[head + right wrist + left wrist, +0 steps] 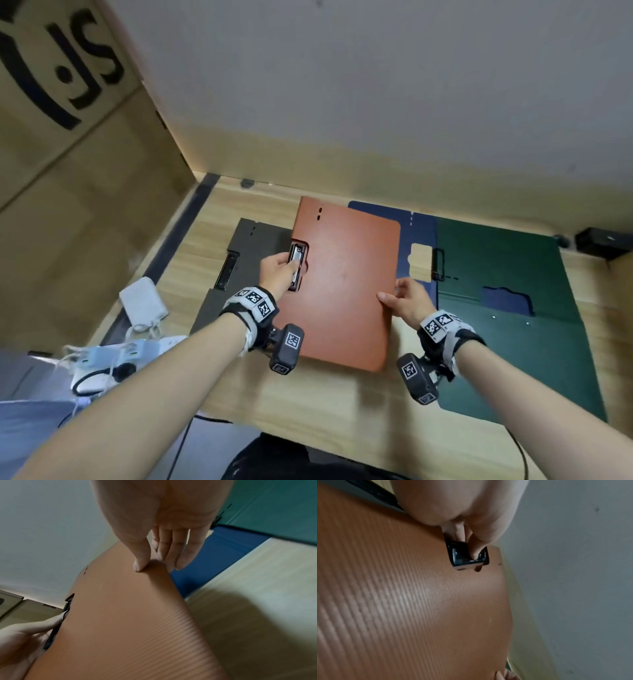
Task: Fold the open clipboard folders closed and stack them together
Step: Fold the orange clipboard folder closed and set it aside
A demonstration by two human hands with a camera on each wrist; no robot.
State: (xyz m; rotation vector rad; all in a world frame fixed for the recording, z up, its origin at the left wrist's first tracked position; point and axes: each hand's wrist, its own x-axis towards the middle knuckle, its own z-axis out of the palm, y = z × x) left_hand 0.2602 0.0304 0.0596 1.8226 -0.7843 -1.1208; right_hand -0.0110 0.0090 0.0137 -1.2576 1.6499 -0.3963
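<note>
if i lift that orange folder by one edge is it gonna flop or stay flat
The orange folder would probably stay fairly flat: held at two edges by the left hand and right hand, it shows only a slight bow. Its ribbed cover likely grips well. The metal clip may weight that side.

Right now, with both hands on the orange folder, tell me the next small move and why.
Probably lower the orange folder onto the grey folder beside it. It already looks folded shut, the left hand at its clip and the right hand pinching its far edge, while the green folder lies open.
</note>
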